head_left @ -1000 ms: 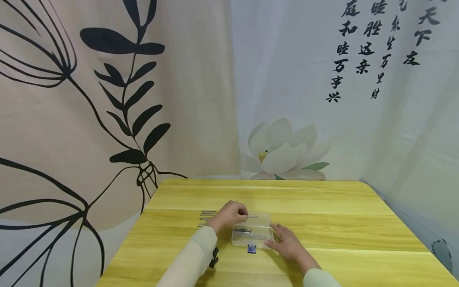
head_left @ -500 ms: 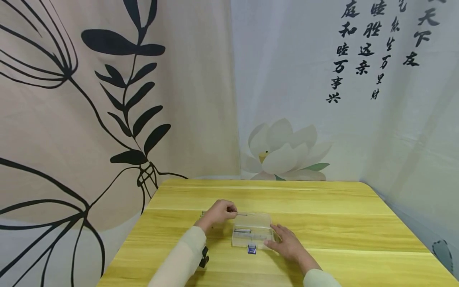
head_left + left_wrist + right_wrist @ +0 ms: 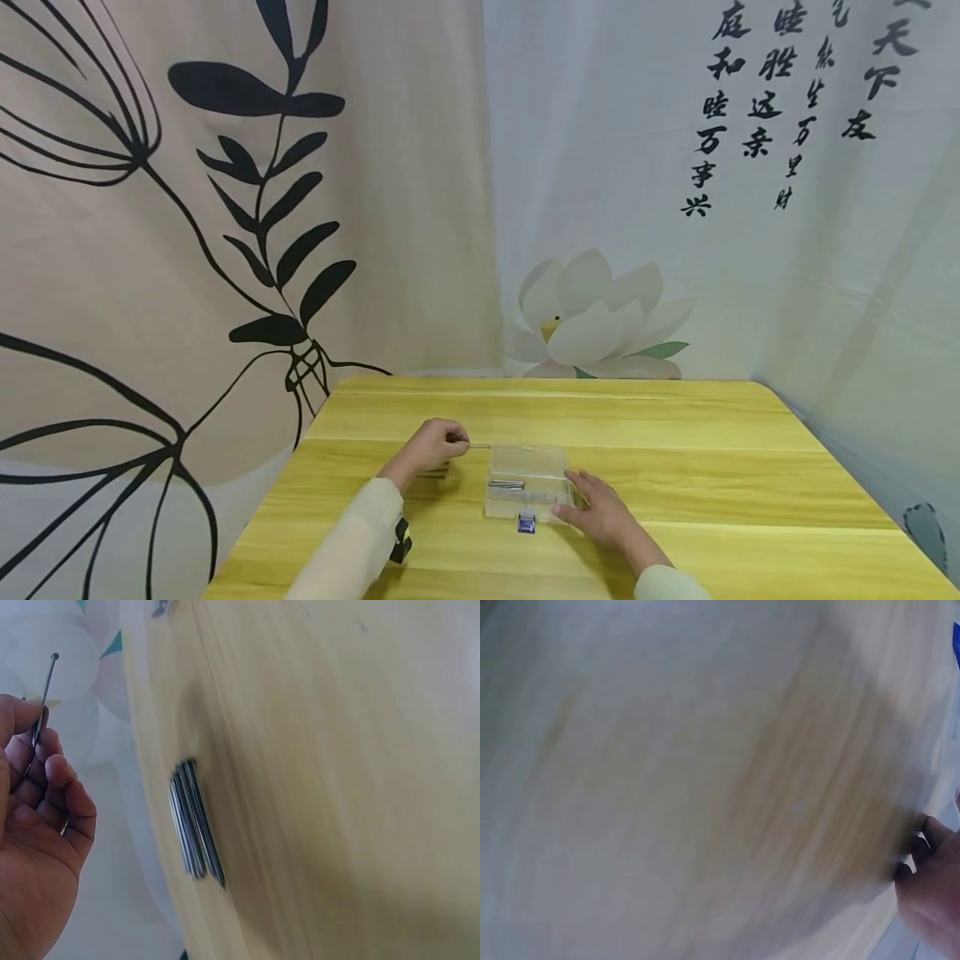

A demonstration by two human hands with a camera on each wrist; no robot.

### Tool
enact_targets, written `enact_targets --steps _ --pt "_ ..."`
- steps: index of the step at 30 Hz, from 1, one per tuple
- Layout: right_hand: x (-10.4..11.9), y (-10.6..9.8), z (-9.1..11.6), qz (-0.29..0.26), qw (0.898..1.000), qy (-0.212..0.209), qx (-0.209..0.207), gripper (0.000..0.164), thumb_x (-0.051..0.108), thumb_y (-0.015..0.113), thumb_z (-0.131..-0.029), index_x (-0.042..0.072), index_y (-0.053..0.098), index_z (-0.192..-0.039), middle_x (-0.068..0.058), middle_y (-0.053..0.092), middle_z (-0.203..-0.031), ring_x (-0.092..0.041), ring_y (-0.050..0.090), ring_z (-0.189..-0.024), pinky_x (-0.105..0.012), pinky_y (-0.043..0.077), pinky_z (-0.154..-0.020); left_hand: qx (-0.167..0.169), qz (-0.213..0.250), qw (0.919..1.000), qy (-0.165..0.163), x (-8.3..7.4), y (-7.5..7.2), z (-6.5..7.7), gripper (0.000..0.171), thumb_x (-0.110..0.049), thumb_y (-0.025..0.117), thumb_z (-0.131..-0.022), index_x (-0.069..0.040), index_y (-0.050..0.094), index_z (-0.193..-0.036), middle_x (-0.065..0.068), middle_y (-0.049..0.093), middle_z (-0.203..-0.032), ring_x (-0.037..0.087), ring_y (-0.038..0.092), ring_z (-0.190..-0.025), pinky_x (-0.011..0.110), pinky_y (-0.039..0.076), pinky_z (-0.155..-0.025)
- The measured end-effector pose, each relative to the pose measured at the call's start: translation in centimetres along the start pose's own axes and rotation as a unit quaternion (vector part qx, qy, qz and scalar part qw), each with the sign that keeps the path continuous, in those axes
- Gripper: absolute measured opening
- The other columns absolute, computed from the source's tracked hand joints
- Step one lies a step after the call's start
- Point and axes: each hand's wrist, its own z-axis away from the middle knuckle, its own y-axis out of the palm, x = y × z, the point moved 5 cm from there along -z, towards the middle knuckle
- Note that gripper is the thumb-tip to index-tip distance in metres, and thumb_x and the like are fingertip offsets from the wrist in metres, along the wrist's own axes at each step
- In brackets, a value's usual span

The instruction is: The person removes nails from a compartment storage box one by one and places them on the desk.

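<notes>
Head view showed the left hand (image 3: 429, 445) a little left of the frame's lower centre, thumb and forefinger pinching a single steel nail (image 3: 49, 681) that stuck out rightward, its free end close to the upper left corner of the clear lid (image 3: 528, 460). Left-wrist view, at its left edge, gave the grip closer: the round nail head stood above the pinch, while the rest of the shank ran down past the fingertips in front of the curled fingers. Right of that hand, a row of loose nails (image 3: 191, 821) lay side by side on the wooden table (image 3: 675, 467). Below centre in the head view sat the open plastic box (image 3: 504, 506), with more nails (image 3: 506, 484) in its left part and a blue latch (image 3: 527, 524) at its front. The right hand (image 3: 603, 510) rested against the box's right end, thumb and fingers spread apart.
</notes>
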Motion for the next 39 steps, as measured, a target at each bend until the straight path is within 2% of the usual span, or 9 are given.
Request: enact_targets --steps 6,12,17,22,30,39 --pt "0.0 0.0 0.0 0.002 1.000 0.001 0.002 0.073 0.043 0.070 -0.091 0.007 0.044 -0.149 -0.028 0.030 -0.154 -0.055 0.022 -0.139 -0.073 0.018 -0.105 -0.005 0.019 0.9996 -0.019 1.3 -1.3 1.3 0.016 -0.012 0.062 -0.098 0.001 0.070 -0.099 0.003 0.064 -0.085 0.014 0.051 -0.072 0.032 0.045 -0.067" --pt "0.0 0.0 -0.1 0.002 1.000 0.000 0.003 0.074 0.044 0.070 -0.091 0.006 0.044 -0.149 -0.029 0.030 -0.154 -0.055 0.022 -0.139 -0.073 0.018 -0.105 -0.014 0.013 0.9992 -0.034 2.6 -2.3 2.6 0.015 -0.012 0.063 -0.098 0.001 0.071 -0.099 0.008 0.067 -0.090 0.018 0.056 -0.078 0.032 0.047 -0.068" --pt "0.1 0.0 -0.1 0.005 1.000 -0.002 0.004 0.074 0.044 0.070 -0.091 0.006 0.044 -0.149 -0.029 0.030 -0.153 -0.055 0.022 -0.139 -0.073 0.018 -0.105 -0.007 0.015 0.9990 -0.042 3.2 -3.0 3.7 0.015 -0.012 0.064 -0.098 0.001 0.071 -0.097 0.014 0.066 -0.088 0.017 0.051 -0.072 0.030 0.043 -0.062" --pt "0.1 0.0 -0.1 0.011 1.000 -0.003 0.005 0.074 0.044 0.070 -0.091 0.006 0.044 -0.149 -0.029 0.030 -0.153 -0.056 0.022 -0.138 -0.073 0.019 -0.104 0.005 0.015 0.9990 -0.042 3.8 -3.4 4.8 0.016 -0.012 0.063 -0.098 0.003 0.069 -0.096 0.009 0.061 -0.080 0.013 0.046 -0.066 0.027 0.041 -0.059" --pt "0.3 -0.1 -0.1 0.015 1.000 -0.004 0.006 0.074 0.043 0.070 -0.091 0.005 0.044 -0.149 -0.029 0.030 -0.153 -0.057 0.022 -0.138 -0.074 0.019 -0.104 0.030 0.005 0.9985 -0.047 5.0 -2.9 5.6 0.013 -0.011 0.063 -0.098 -0.001 0.071 -0.097 0.007 0.063 -0.083 0.017 0.053 -0.066 0.026 0.045 -0.054" --pt "0.2 0.0 -0.2 0.018 1.000 -0.006 0.005 0.073 0.043 0.070 -0.091 0.006 0.045 -0.148 -0.029 0.031 -0.153 -0.057 0.023 -0.138 -0.073 0.019 -0.104 0.025 -0.016 0.9983 -0.050 4.9 -2.6 6.2 0.010 -0.009 0.064 -0.097 -0.002 0.070 -0.092 0.004 0.060 -0.078 0.013 0.049 -0.062 0.024 0.042 -0.052"
